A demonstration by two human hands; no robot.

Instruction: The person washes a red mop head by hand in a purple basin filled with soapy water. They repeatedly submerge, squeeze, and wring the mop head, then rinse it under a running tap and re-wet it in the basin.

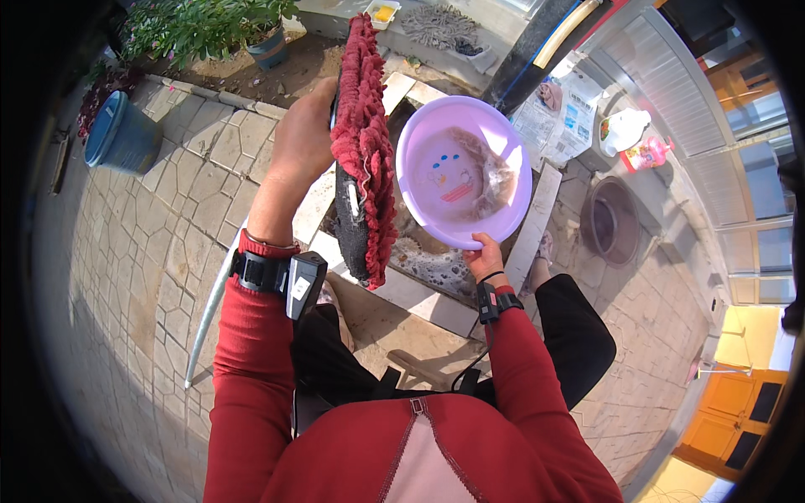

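Raised at the left, my left hand (306, 135) grips a red chenille slipper (365, 144) with a dark sole, its side turned to me. My right hand (485, 256) holds the near rim of a lilac plastic basin (415, 207), thumb over the edge. The basin is tilted, and a little murky, foamy water lies in it over a printed picture. Below it, sudsy water (434, 261) stands in a sunken drain framed by pale tiles (409, 292).
A blue bucket (126, 141) stands left on the paving. Right are a brown basin (609, 220), a white jug (622, 131), a pink bottle (648, 154) and newspaper (556, 119) beside a black pipe (534, 50). A grey mop head (439, 26) lies on the far ledge.
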